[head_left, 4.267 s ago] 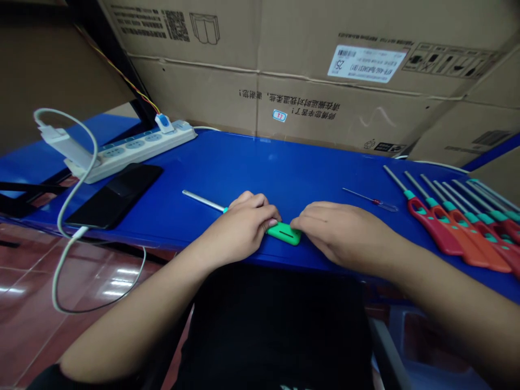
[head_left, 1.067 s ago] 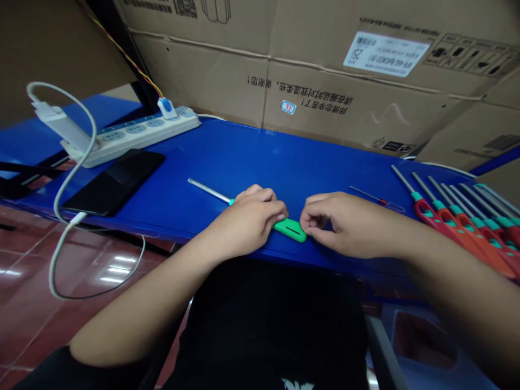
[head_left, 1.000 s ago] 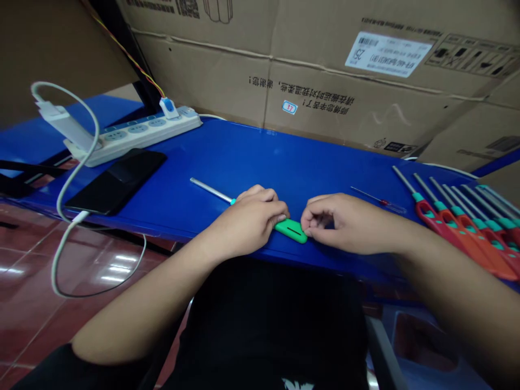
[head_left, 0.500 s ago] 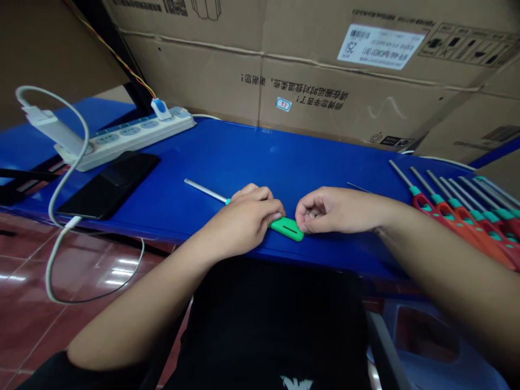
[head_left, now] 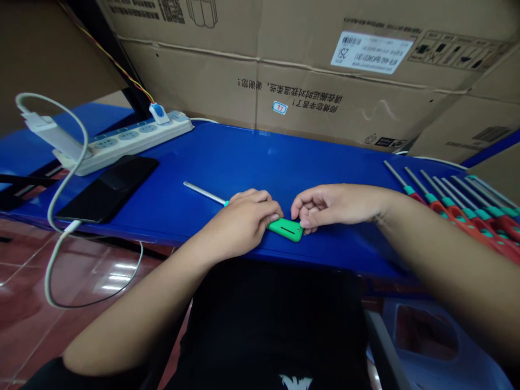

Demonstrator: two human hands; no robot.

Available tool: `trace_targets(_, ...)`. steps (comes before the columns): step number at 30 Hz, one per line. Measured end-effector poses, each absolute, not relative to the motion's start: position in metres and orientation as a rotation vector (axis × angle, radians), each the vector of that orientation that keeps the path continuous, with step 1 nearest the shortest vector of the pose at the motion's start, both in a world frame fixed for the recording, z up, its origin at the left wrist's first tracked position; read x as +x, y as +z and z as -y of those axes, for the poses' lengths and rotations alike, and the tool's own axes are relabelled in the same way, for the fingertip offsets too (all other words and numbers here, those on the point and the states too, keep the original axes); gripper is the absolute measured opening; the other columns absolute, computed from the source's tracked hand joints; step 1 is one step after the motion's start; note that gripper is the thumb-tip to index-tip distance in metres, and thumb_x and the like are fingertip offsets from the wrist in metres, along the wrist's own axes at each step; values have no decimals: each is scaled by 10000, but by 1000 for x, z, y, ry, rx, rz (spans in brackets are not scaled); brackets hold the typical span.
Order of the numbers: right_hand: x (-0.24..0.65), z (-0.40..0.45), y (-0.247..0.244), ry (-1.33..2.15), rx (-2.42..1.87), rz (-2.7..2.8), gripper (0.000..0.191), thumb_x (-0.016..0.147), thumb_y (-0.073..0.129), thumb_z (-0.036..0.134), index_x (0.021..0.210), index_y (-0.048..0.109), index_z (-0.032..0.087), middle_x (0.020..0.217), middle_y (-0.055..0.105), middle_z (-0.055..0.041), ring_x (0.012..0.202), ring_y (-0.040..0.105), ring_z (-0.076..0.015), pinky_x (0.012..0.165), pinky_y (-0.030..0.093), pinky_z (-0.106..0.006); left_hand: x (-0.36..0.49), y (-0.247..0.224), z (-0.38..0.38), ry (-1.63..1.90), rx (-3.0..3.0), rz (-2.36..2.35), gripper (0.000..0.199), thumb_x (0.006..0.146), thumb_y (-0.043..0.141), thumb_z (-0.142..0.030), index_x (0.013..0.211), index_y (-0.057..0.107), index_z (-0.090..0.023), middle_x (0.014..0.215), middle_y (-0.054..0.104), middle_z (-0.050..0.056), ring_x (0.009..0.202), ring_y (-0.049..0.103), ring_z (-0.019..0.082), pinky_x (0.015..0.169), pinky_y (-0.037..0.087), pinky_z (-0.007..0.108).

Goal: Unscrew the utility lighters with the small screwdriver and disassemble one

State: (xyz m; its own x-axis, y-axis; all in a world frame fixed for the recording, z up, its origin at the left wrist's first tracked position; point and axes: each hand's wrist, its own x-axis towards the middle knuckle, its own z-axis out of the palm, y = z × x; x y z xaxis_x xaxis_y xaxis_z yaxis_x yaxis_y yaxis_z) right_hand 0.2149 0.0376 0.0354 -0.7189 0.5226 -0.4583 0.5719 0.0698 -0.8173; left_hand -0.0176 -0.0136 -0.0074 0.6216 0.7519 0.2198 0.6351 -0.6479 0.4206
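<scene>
Blue tbl [head_left: 244, 162] w/ hands [head_left: 239, 225], cardboard [head_left: 325, 108] behind

left hand [head_left: 239, 225] closed over green long-nose lighter [head_left: 286, 229] | right hand [head_left: 333, 206] touching its end | blue table [head_left: 227, 162]

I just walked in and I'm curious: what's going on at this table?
A person is working at a blue table with both bare hands. The left hand is closed over a green long-nozzle utility lighter, whose metal nozzle points away to the left. The right hand touches the lighter's green end. A row of red lighters lies off to the right.
</scene>
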Motion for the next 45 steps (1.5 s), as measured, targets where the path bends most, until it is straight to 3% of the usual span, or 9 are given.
trace_targets(2, 221, -28, 35, -1581, 1251, -2484, 186, 866, 611, 325, 985, 647, 186, 872, 729, -37, 788, 696, -158, 760, 563, -320, -18, -7, 14, 544, 2539, -1128, 281, 986, 404, -198, 996, 685, -212, 945, 614, 52, 901, 545, 199, 845, 401, 355)
trace_targets(7, 232, 15, 24, -617, 1147, -3179, 205, 917, 607, 267, 1095, 688, 205, 1057, 716, -74, 948, 670, -179, 857, 539, -329, -19, -8, 15, 543, 2512, -1153, 278, 999, 415, -244, 1029, 691, -236, 969, 616, 51, 941, 543, 207, 850, 389, 359)
trace_targets(18, 230, 50, -10, 293, 1069, -3305, 293, 962, 531, 212, 1205, 678, 140, 1145, 717, -113, 1091, 650, -238, 944, 552, -402, -17, -5, 14, 514, 2522, -1159, 291, 1003, 404, -247, 1018, 695, -235, 973, 626, 51, 943, 541, 209, 854, 391, 368)
trace_targets(27, 224, 53, -3, 274, 1196, -3207, 295, 978, 508, 271, 1124, 728, 140, 1077, 720, -119, 1064, 644, -275, 906, 538, -446, -18, -9, 15, 607, 2551, -1148, 267, 1001, 458, -265, 1032, 722, -234, 978, 682, 48, 933, 606, 200, 868, 458, 380)
trace_targets(31, 225, 52, -5, 326, 1276, -3210, 329, 981, 524, 352, 1096, 743, 135, 1082, 734, -109, 1087, 658, -293, 918, 544, -448, -22, -10, 13, 740, 2445, -1080, 228, 958, 576, -285, 1112, 730, -215, 1106, 755, 48, 1049, 683, 193, 965, 514, 366)
trace_targets(36, 223, 51, -8, 361, 1334, -3187, 309, 989, 502, 294, 1076, 739, 116, 1049, 740, -113, 1050, 679, -286, 837, 570, -418, -27, -8, 13, 644, 2487, -969, 313, 945, 536, -177, 1191, 717, -244, 1221, 730, 46, 1205, 653, 209, 1087, 494, 435)
trace_targets(40, 226, 50, -10, 202, 1408, -3216, 280, 978, 516, 289, 1080, 738, 150, 1049, 735, -110, 948, 690, -239, 783, 564, -389, -27, -6, 18, 688, 2455, -995, 324, 955, 508, -179, 1195, 715, -246, 1236, 721, 40, 1241, 630, 207, 1093, 499, 447)
trace_targets(45, 234, 49, -12, -58, 1512, -3256, 249, 955, 569, 315, 1109, 732, 208, 1122, 732, -72, 979, 689, -216, 851, 551, -391, -24, 3, 17, 584, 2472, -996, 331, 953, 503, -184, 1207, 706, -246, 1246, 716, 30, 1227, 641, 207, 1071, 515, 436)
